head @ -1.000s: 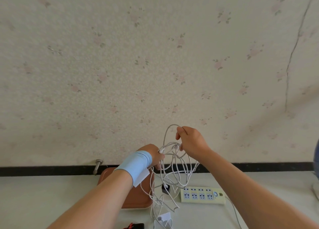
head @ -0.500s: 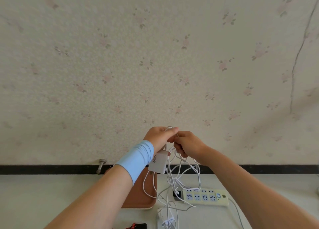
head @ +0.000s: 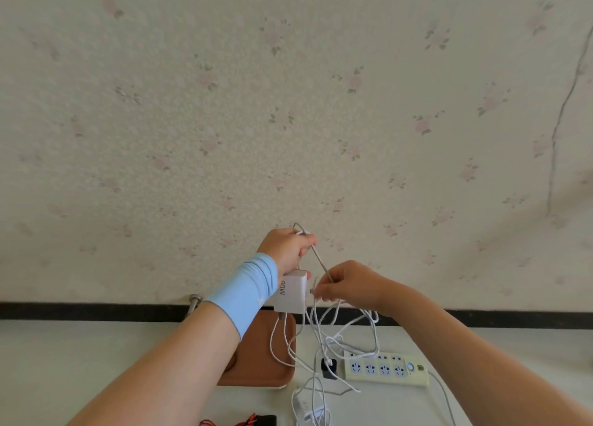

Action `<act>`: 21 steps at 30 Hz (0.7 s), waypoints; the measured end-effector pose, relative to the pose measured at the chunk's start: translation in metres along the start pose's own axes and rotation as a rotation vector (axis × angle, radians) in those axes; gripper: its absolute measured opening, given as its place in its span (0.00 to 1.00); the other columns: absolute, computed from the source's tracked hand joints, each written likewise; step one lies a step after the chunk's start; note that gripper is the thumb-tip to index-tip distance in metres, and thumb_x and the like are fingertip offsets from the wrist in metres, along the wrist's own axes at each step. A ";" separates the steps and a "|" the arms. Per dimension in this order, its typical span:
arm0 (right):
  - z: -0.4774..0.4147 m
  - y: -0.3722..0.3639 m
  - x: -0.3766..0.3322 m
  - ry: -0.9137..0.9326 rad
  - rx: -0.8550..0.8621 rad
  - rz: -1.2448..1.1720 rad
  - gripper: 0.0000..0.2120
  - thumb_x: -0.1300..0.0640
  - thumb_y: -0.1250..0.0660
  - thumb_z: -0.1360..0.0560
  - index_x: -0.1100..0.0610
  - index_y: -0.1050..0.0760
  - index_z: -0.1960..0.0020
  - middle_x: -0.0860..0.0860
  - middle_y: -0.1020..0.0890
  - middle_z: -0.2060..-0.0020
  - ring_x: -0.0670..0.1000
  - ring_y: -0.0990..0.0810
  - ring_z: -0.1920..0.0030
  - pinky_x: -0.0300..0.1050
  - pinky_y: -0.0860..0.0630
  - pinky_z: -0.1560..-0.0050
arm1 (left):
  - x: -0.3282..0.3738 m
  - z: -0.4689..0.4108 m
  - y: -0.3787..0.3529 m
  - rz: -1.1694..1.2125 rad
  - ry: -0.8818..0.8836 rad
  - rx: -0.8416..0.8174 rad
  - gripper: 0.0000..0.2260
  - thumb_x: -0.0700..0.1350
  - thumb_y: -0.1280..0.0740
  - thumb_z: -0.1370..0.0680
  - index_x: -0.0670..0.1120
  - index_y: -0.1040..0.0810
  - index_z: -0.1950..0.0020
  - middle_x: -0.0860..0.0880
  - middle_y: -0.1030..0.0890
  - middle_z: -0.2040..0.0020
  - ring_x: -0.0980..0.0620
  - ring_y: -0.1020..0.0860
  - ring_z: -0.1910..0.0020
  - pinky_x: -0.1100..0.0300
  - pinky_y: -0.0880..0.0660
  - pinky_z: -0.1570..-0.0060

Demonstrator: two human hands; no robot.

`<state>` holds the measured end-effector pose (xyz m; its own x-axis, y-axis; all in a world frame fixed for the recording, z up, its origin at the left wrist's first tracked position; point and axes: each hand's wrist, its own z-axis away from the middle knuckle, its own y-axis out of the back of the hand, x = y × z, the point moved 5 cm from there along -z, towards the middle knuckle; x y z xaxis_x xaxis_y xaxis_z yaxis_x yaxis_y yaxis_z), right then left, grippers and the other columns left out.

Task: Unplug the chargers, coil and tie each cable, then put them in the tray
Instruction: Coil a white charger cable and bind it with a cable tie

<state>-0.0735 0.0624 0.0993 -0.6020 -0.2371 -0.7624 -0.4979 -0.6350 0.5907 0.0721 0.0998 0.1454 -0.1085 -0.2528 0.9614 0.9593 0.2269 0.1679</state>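
While left hand (head: 288,249) grips charger (head: 290,294), right hand (head: 349,284) pinches cable (head: 321,262) taut between both grips

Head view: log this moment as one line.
left hand: holds white charger | right hand: pinches white cable | tray: no charger inside

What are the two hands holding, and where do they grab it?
The left hand holds the white charger by its top end and pinches a loop of its white cable. The right hand pinches the same cable lower down, pulling that stretch tight.
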 end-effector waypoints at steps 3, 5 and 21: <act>-0.006 -0.004 0.015 -0.015 -0.036 0.216 0.05 0.54 0.30 0.22 0.48 0.17 0.49 0.46 0.16 0.49 0.45 0.19 0.48 0.41 0.25 0.42 | 0.007 0.005 0.007 0.218 0.004 -0.077 0.06 0.44 0.35 0.20 0.41 0.23 0.52 0.50 0.33 0.70 0.57 0.40 0.82 0.60 0.24 0.72; -0.010 -0.005 0.035 -0.084 -0.077 0.378 0.09 0.51 0.33 0.22 0.48 0.16 0.47 0.45 0.15 0.47 0.49 0.19 0.44 0.51 0.27 0.34 | 0.015 0.006 0.019 0.421 0.018 -0.061 0.08 0.46 0.35 0.19 0.45 0.23 0.56 0.53 0.33 0.73 0.57 0.42 0.81 0.59 0.24 0.71; -0.005 -0.018 -0.040 0.070 -0.075 -0.447 0.15 0.59 0.40 0.24 0.54 0.19 0.41 0.52 0.12 0.50 0.50 0.15 0.46 0.52 0.26 0.37 | 0.005 0.011 0.037 0.008 -0.031 -0.076 0.09 0.49 0.34 0.21 0.45 0.21 0.54 0.53 0.16 0.59 0.55 0.39 0.77 0.62 0.36 0.72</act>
<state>-0.0376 0.0801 0.1177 -0.2934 0.0249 -0.9557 -0.6509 -0.7374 0.1806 0.1045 0.1173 0.1587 -0.1075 -0.2218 0.9692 0.9771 0.1563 0.1441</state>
